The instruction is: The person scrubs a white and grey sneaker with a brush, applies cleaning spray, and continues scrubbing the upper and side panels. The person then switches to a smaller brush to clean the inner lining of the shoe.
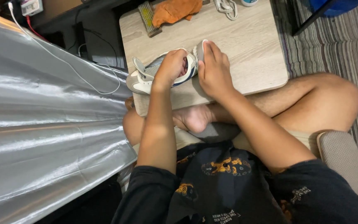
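Resting on its side near the front edge of the table [253,62], the shoe [162,72] lies with its toe toward the silver sheet [42,124] and its heel toward the middle of the board, a position that turns its opening and sole edge up to the person seated cross-legged behind it. The left hand [171,65] curls over the shoe's upper, fingers closed around the collar, seemingly to pin it against the wood so it cannot slide. The right hand [214,68] is closed on the heel end, fingers wrapped over the sole's rim and thumb tucked beneath, which braces the shoe from the other side. Farther back, well apart from both hands, a brush [147,17] lies beside an orange cloth [175,10], with a coiled white cord [227,8] near the far edge. A thin white cable [63,60] trails across the sheet at left. The striped rug [336,49] shows at right.
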